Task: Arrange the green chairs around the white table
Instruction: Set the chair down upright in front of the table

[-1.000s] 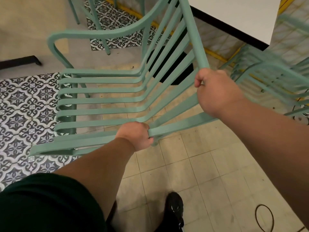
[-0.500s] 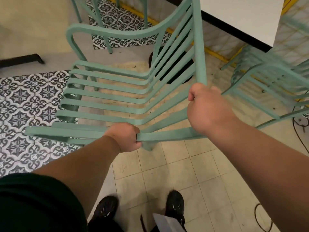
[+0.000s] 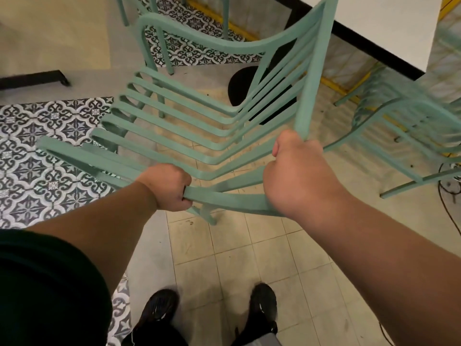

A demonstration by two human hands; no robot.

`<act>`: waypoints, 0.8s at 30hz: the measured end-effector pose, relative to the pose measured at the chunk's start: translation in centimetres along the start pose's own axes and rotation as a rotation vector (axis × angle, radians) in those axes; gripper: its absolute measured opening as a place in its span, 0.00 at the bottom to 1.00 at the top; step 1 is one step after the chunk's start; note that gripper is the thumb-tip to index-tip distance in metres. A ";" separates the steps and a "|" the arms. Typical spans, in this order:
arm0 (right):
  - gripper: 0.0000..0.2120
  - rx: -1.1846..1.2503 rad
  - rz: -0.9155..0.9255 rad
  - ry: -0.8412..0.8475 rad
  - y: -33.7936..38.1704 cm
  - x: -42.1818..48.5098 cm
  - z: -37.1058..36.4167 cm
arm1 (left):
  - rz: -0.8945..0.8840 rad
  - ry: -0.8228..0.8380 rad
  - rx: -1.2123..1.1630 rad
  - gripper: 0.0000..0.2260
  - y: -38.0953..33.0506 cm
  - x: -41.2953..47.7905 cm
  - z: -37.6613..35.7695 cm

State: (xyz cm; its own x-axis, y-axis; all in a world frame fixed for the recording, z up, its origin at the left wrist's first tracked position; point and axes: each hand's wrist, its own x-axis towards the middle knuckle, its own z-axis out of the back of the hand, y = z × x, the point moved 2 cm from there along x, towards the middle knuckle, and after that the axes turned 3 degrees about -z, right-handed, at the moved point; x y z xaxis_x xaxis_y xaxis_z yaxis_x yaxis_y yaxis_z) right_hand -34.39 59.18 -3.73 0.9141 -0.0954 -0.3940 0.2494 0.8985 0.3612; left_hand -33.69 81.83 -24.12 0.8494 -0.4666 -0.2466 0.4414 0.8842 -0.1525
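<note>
Both hands clamp the green slatted chair: left hand curled round its near armrest, right hand fisted on the backrest's frame. Chair sits just beside the white table corner; legs appear grounded, partly hidden. Second green chair blurred at right.

Dark green sleeve, black shoes

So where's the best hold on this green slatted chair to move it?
Take the green slatted chair from its near side, as now: left hand round the near armrest rail, right hand round the thick bar edging the backrest. Both are open outer frame bars, easy to wrap.
</note>
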 end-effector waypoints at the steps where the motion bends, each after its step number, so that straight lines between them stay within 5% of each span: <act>1: 0.09 -0.002 -0.008 0.005 0.2 -0.1 0.0 | -0.005 -0.002 0.001 0.13 0.3 0.0 -0.1; 7: 0.10 -0.011 0.000 0.024 1.1 -0.1 -0.6 | -0.070 -0.146 -0.042 0.19 2.1 0.2 -0.3; 13: 0.12 -0.013 0.006 0.050 1.6 -0.5 -0.8 | 0.055 0.036 0.018 0.26 2.5 -0.2 0.3; 17: 0.12 -0.014 0.007 0.071 1.8 -1.3 -1.1 | 0.161 0.236 0.112 0.20 0.9 -1.1 1.8; 20: 0.13 -0.047 0.020 0.134 1.7 -1.6 -0.5 | 0.120 0.299 -0.139 0.29 -2.0 -1.7 4.0; 24: 0.06 -0.111 0.069 0.208 1.3 -0.7 0.8 | 0.045 0.094 -0.799 0.42 -8.0 -1.0 7.4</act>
State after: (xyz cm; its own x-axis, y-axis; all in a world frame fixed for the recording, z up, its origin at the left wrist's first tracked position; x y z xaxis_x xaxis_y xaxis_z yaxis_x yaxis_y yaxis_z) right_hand -34.47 60.07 -2.34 0.8393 0.0484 -0.5415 0.1412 0.9424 0.3031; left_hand -35.98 75.37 -15.53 0.8181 -0.4618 -0.3427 0.0366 0.6366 -0.7703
